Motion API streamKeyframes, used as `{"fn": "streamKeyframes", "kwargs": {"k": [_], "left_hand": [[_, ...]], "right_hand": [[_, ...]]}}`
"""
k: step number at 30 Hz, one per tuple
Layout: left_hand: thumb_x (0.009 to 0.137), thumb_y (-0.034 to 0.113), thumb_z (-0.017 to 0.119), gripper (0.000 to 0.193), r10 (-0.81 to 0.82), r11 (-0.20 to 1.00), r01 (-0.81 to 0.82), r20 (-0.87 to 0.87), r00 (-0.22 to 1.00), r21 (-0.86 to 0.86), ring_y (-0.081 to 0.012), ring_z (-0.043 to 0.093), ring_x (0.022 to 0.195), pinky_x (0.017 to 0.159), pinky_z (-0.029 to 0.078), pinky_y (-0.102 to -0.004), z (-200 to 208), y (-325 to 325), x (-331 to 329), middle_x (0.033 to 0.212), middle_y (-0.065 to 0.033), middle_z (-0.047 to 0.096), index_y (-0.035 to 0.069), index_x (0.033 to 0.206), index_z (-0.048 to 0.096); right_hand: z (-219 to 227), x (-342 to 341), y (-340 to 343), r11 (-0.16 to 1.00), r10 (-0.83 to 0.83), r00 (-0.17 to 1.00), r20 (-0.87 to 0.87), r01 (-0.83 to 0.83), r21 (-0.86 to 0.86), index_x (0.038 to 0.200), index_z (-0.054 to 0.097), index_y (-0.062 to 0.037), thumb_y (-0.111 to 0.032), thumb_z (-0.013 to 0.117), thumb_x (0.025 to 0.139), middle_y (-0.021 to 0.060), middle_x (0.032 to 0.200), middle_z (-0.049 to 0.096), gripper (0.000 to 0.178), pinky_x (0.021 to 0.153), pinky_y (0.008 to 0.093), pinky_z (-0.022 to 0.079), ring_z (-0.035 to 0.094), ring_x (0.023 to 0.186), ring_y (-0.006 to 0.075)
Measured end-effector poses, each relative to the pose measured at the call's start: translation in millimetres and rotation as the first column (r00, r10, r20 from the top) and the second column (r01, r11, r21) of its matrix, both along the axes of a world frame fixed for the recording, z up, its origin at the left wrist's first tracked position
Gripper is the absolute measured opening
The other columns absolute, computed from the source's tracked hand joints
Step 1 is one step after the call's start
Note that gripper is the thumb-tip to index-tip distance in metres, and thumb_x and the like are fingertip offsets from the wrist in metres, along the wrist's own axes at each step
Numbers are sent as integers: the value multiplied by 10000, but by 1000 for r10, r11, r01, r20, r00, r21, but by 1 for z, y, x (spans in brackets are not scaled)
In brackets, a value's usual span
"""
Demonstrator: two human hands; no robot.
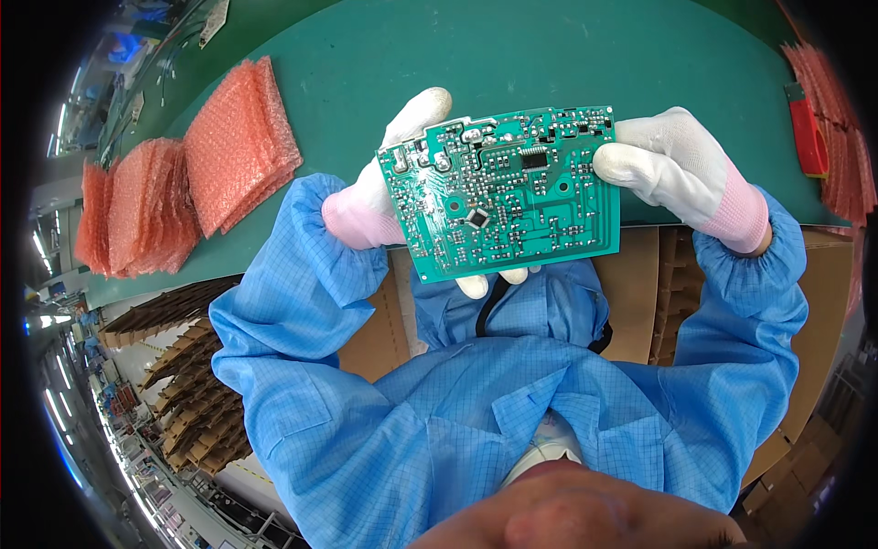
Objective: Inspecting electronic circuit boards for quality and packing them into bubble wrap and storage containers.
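Note:
I hold a green printed circuit board [508, 197] up in front of me, its soldered side with small black chips facing me. My left hand [384, 192], in a white glove, grips its left edge, with fingers showing above and below the board. My right hand [677, 169], also in a white glove, pinches the board's upper right edge. Both arms wear blue checked sleeves.
A green mat [512, 55] covers the table behind the board. Stacks of pink bubble-wrap bags [183, 174] lie at the left, and more [841, 119] at the right edge beside a red object [809, 133]. Brown cardboard dividers [192, 384] sit at lower left, cardboard boxes [823, 302] on the right.

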State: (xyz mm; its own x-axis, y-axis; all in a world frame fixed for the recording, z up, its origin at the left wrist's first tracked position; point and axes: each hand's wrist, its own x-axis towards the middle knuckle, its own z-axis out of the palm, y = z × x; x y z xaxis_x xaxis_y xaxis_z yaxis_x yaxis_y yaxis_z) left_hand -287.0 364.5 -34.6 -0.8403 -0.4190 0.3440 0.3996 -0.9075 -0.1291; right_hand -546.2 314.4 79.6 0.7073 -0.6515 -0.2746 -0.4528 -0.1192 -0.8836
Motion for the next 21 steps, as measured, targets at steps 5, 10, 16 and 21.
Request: {"fn": "streamKeyframes", "kwargs": {"k": [5, 10, 16, 21], "left_hand": [[914, 650, 425, 834, 7, 999, -9, 42, 999, 45, -685, 319, 1218, 875, 391, -779, -15, 12, 9, 1518, -335, 131, 189, 1541, 127], [920, 650, 410, 823, -19, 996, 19, 2, 1000, 87, -668, 329, 1228, 906, 384, -764, -2, 9, 2, 1519, -333, 130, 193, 1542, 124], [892, 647, 488, 887, -72, 972, 83, 57, 996, -222, -635, 334, 1253, 909, 385, -764, 17, -11, -12, 1511, -331, 167, 144, 1536, 143], [816, 547, 682, 967, 113, 990, -84, 271, 956, -117, -577, 336, 1293, 921, 417, -729, 44, -2, -9, 1501, -315, 213, 109, 1523, 189]], "right_hand": [[3, 0, 3, 1000, -7, 1000, -21, 8, 8, 594, 478, -33, -342, 576, 950, -39, 535, 322, 482, 468, 271, 258, 299, 523, 57], [3, 0, 4, 999, -14, 998, -63, 17, 36, 592, 490, -25, -344, 576, 951, -37, 522, 324, 488, 459, 272, 256, 300, 514, 55], [-5, -2, -1, 996, 18, 999, -41, -21, -91, 624, 533, -13, -351, 579, 949, 18, 513, 368, 471, 464, 297, 295, 331, 496, 117], [-16, -2, -1, 866, 13, 997, -73, -47, -498, 817, 643, -37, -357, 607, 917, 111, 579, 507, 337, 522, 360, 412, 473, 522, 270]]}}
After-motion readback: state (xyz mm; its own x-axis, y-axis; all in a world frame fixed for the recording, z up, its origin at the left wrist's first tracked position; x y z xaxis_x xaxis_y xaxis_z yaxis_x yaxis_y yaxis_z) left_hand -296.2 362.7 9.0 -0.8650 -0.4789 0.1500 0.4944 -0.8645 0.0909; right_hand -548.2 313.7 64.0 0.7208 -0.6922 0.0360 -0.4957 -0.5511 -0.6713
